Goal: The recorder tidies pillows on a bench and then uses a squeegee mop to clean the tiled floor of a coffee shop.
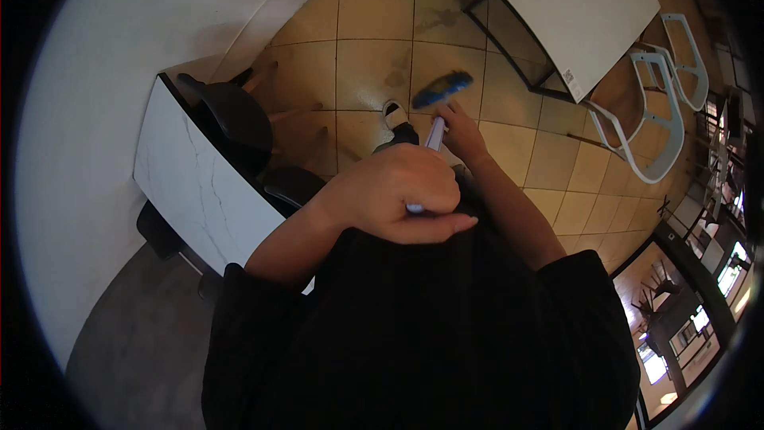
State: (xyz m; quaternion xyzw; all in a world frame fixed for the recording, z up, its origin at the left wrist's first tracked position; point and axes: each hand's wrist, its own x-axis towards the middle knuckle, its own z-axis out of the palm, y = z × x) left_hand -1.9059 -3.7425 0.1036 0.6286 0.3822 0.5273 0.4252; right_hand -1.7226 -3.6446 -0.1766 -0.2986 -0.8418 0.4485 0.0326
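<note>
A broom (442, 89) with a pale handle and a blue head, partly yellowish and a little blurred, reaches away from my body toward the tiled floor. My left hand (402, 191) is wrapped round the top end of the handle, close to my chest, and the handle's tip shows beside the thumb. Farther down, my right hand (461, 131) grips the same handle nearer the head. Beside the broom, one foot in a light shoe (394, 115) stands on the floor.
At the left, a white marble-look table (195, 167) stands against the wall with dark chairs (235, 123) by it. A white table (577, 12) with a black frame is at the far right, beside white-framed chairs (664, 127). Damp-looking dark patches mark the tiled floor (370, 64).
</note>
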